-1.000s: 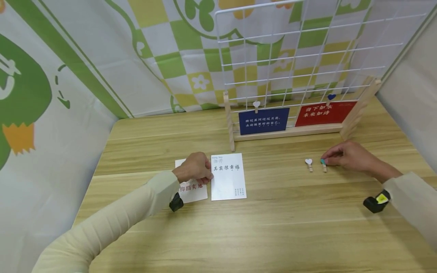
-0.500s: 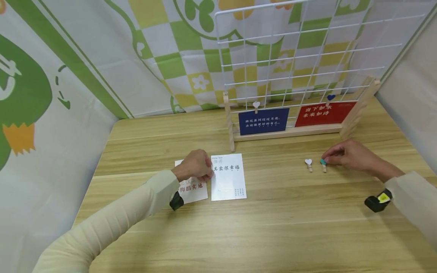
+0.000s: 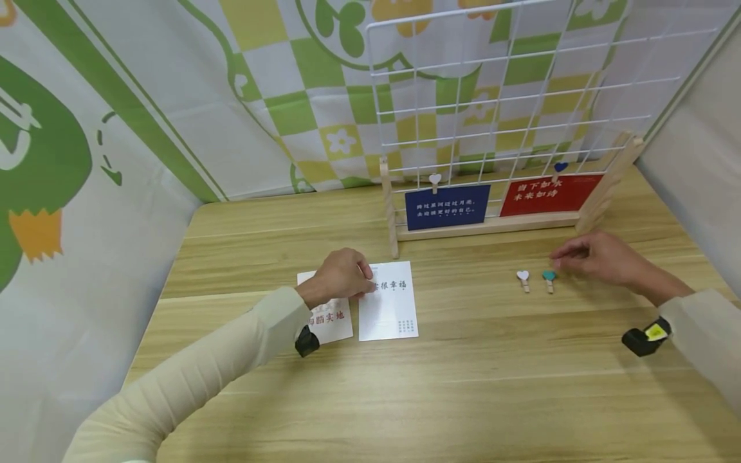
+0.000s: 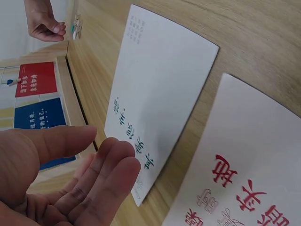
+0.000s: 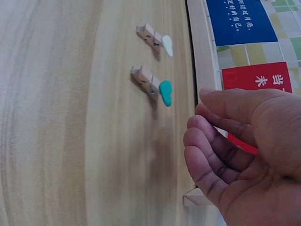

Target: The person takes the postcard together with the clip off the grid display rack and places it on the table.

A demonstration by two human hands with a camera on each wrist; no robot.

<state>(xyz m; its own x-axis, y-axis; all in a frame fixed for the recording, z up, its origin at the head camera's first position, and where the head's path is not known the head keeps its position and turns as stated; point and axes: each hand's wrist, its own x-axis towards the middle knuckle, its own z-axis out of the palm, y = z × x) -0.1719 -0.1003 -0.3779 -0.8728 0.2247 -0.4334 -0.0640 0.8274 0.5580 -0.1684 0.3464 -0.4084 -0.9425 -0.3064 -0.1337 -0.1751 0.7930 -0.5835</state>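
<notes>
Over the upper left part of a white card with dark lettering (image 3: 388,315) is my left hand (image 3: 343,275). In the left wrist view its thumb and fingers are loosely bent, with nothing between them. A second white card with red lettering (image 3: 332,331) lies beside the first, partly hidden by this hand. My right hand (image 3: 604,259) hovers just right of a small wooden clothespin with a teal heart (image 3: 549,280), not touching it. The right wrist view shows its fingers relaxed and holding nothing. Next to the teal one lies a clothespin with a white heart (image 5: 150,37).
A white wire grid (image 3: 457,101) in a wooden stand (image 3: 509,223) rises behind the cards. Clothespins hold a blue card (image 3: 448,207) and a red card (image 3: 550,195) on it. The wooden table (image 3: 463,392) meets a patterned curtain (image 3: 289,116) at the back.
My right hand has let go of the teal heart clothespin and drawn slightly up and to the right. The left hand has slid right, further over the dark-lettered card.
</notes>
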